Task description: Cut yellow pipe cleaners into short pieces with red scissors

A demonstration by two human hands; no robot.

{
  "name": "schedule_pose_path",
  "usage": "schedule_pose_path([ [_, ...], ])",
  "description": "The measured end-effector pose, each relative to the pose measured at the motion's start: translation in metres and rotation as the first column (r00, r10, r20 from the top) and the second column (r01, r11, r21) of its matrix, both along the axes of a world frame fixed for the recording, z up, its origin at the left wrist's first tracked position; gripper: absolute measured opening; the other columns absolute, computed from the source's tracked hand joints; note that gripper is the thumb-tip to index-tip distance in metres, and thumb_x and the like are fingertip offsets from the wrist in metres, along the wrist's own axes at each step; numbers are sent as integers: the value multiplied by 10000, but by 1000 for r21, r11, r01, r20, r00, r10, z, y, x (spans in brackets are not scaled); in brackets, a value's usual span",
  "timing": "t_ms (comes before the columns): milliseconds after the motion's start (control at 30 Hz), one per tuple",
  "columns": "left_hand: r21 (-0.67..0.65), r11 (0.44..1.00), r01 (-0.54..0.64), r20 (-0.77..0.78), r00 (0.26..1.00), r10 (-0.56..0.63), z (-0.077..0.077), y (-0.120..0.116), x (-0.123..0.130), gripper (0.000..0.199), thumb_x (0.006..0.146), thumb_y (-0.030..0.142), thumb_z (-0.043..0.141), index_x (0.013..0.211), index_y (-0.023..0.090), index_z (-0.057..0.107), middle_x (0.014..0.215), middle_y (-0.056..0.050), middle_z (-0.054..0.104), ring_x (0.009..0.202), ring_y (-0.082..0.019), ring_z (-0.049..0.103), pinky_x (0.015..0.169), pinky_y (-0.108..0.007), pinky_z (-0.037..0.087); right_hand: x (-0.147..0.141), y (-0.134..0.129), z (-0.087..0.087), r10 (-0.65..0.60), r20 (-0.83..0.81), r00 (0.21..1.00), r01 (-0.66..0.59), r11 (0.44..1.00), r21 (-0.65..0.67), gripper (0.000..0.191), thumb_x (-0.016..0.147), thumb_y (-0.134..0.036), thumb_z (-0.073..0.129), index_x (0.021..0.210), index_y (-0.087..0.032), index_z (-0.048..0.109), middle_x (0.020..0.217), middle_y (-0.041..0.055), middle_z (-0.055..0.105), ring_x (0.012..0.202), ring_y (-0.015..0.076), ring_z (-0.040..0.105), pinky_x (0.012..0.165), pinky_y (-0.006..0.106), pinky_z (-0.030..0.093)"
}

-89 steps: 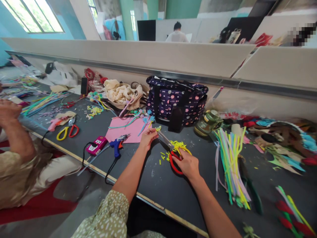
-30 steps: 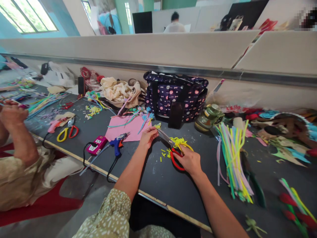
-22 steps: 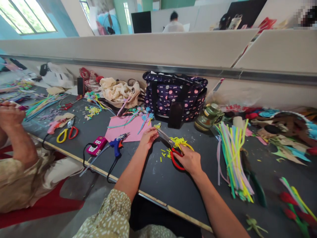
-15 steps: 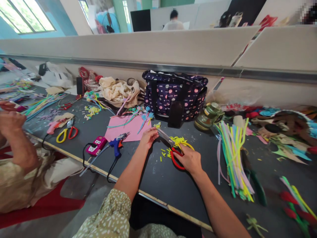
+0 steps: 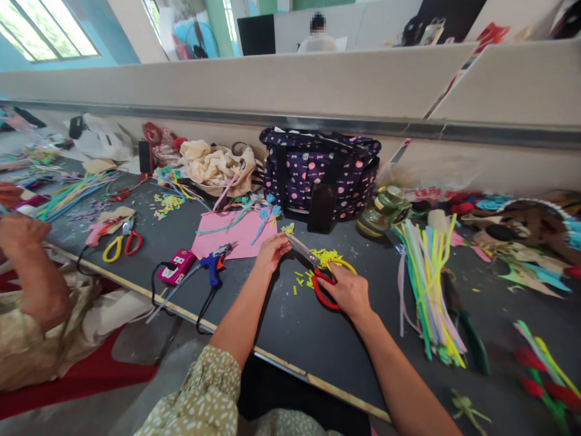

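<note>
- Two co-worker hands (image 5: 22,235) are hovering around the bench (image 5: 290,333) edge at far left; can't really tell what they're gripping.
- A pink glue gun (image 5: 97,232) is lying near some spare scissors (image 5: 128,227), yellow and red handles toward the edge.
- A magenta box (image 5: 177,266) with a black cord is sitting just beside a blue glue gun (image 5: 213,266).
- Pink sheet (image 5: 240,247) is lying flat, with teal and blue stems resting on it.
- Left hand (image 5: 273,251) is pinching a tiny yellow-green piece (image 5: 288,229) in its fingertips.
- Dark patterned bag (image 5: 297,175) is standing behind, phone (image 5: 322,209) leaning upright on its front.
- Loose yellow bits (image 5: 325,257) are lying under and around the working scissors (image 5: 314,261), whose blade tips are reaching that piece.
- Right hand (image 5: 349,292) is gripping those scissors by their red and yellow handles.
- Green jar (image 5: 385,209) is sitting right of the bag.
- Pastel stem bundle (image 5: 430,293) is lying well right of the hands, and red flowers (image 5: 531,358) are lying further over, kinda blurry.
</note>
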State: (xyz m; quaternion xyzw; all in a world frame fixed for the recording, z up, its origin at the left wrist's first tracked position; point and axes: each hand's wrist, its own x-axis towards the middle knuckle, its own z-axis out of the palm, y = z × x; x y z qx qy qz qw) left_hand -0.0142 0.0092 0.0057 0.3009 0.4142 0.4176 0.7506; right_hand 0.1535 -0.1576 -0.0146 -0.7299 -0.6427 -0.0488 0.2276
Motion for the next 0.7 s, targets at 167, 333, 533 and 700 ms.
schedule_pose_path([
  [167,8,1000,16,-1,1000,-16,-2,0,1,213,578,108,710,782,130,652,590,6,622,546,-88,577,633,-241,519,0,0,0,-9,15,1000,9,1000,12,397,839,-531,491,1026,-211,632,885,60,696,795,168,632,641,243,413],
  [333,-3,1000,-7,4,1000,7,-4,1,1,201,575,100,714,767,124,658,584,5,619,557,-91,581,623,-235,520,-1,1,-3,-7,24,1000,7,1000,18,411,846,-527,486,1057,-201,622,915,63,698,827,172,636,659,247,417],
  [533,-5,1000,-14,0,1000,14,0,0,1,182,578,87,700,752,123,660,577,0,622,546,-94,581,614,-241,523,-3,2,2,-5,54,999,7,999,-37,381,844,-543,483,960,-215,637,816,38,694,745,163,629,592,240,376],
  [700,5,1000,-21,7,1000,21,-1,0,1,179,565,85,704,736,117,660,545,8,606,517,-83,566,588,-222,519,-3,3,0,-11,58,998,12,1000,-15,408,859,-544,457,1008,-205,626,871,43,698,769,163,627,617,249,377],
])
